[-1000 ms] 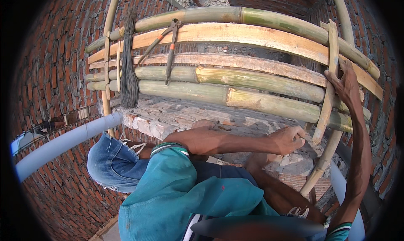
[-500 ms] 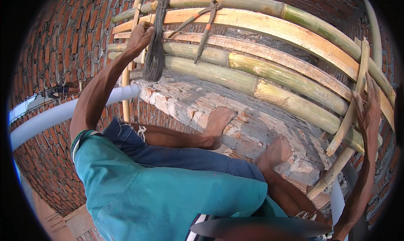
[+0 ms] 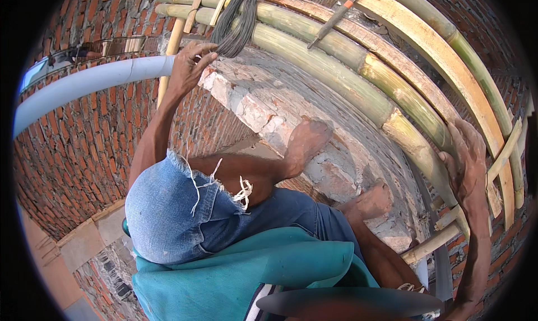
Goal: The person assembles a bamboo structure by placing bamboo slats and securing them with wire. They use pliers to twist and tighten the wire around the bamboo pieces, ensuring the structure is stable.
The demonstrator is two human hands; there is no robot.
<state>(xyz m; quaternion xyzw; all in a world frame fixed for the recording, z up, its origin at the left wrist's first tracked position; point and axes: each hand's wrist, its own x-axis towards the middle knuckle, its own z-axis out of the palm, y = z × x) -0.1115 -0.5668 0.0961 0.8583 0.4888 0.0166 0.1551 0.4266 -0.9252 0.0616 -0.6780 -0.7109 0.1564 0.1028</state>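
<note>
My left hand [image 3: 193, 66] is at the lower end of a bundle of thin dark wire [image 3: 238, 29], its thumb and fingers pinched together at the looped strands. The bundle hangs over the bamboo rails at the upper left. My right hand [image 3: 466, 158] is wrapped round the right part of a green bamboo pole [image 3: 336, 46], thumb on the near side, fingers over the far side. A nearer bamboo pole [image 3: 319, 69] runs alongside it. Pincers with long handles [image 3: 339, 15] lie across the rails, their jaws cut off by the upper edge.
My bare feet stand on a rough broken masonry ledge [image 3: 263, 105]. Brick walls [image 3: 73, 170] rise around, with a drop beside the ledge. A pale blue pipe [image 3: 95, 80] meets the ledge at left. A sawn plank [image 3: 448, 57] and short upright sticks [image 3: 506, 153] belong to the rail frame.
The view has tilted down and turned. My left hand has gone from the bundle's upper part to its lower end. My right hand has moved from beside an upright stick onto the bamboo.
</note>
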